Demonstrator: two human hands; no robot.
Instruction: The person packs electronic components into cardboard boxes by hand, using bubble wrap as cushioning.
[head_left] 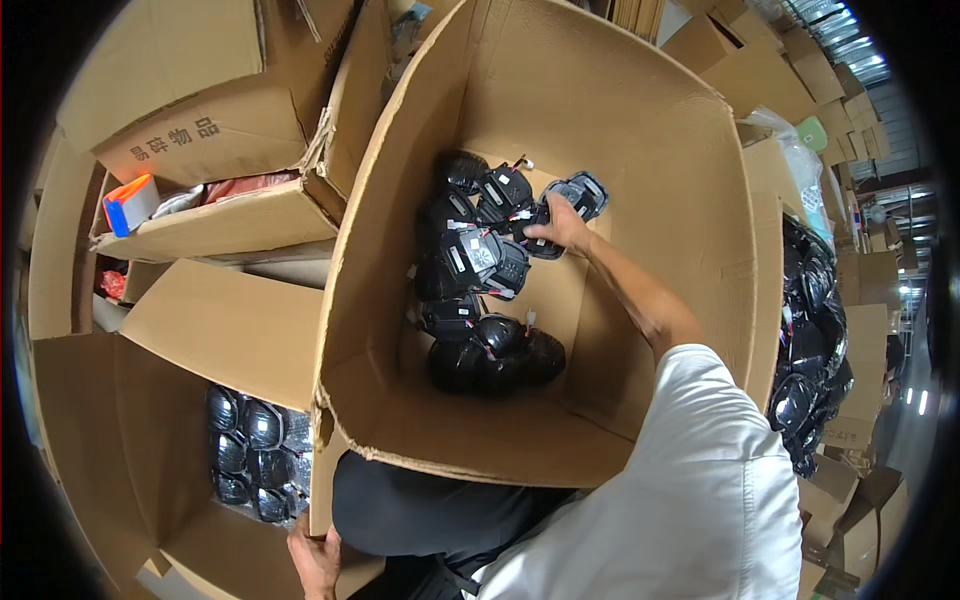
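Note:
Deep inside a large cardboard carton (690,250), my right hand (566,228) is closed around one of the black plastic housings (545,242); another housing with a greyish face (585,192) lies against its fingers. To the left of that hand sits a pile of similar glossy housings (487,255) with thin wires and small white connectors. My left hand (314,562) grips the edge of a lower carton (190,530), its thumb showing on the near side. In that carton several glossy black housings (265,425) are set in rows, with clear plastic around them.
An open carton (220,225) at the upper left holds an orange, white and blue object (130,205). At the right, a carton contains black plastic-wrapped items (800,340). Stacked cardboard (760,70) stands at the back right. My knee (420,510) is against the large carton's near side.

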